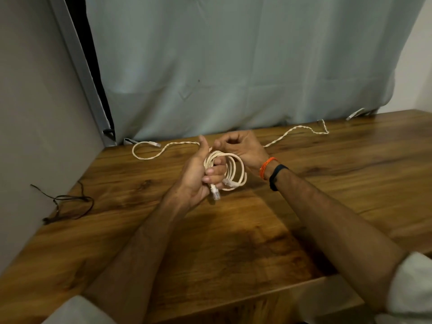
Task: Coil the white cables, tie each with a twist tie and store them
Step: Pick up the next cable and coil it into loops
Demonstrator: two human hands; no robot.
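Single head-worn wide-angle view, positioned above the near edge of the wooden table (pixel 304 183) and facing forward and down. Both forearms enter from the bottom corners and converge at frame centre, at close range. The curtain (pixel 233 54) fills the upper frame; a wall (pixel 35 113) bounds the left side.

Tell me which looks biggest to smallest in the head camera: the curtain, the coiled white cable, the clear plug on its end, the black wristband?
1. Curtain, by far the biggest.
2. Coiled white cable, held in the left hand.
3. Black wristband.
4. Clear plug.
The last two look close in size, so that order is unsure.
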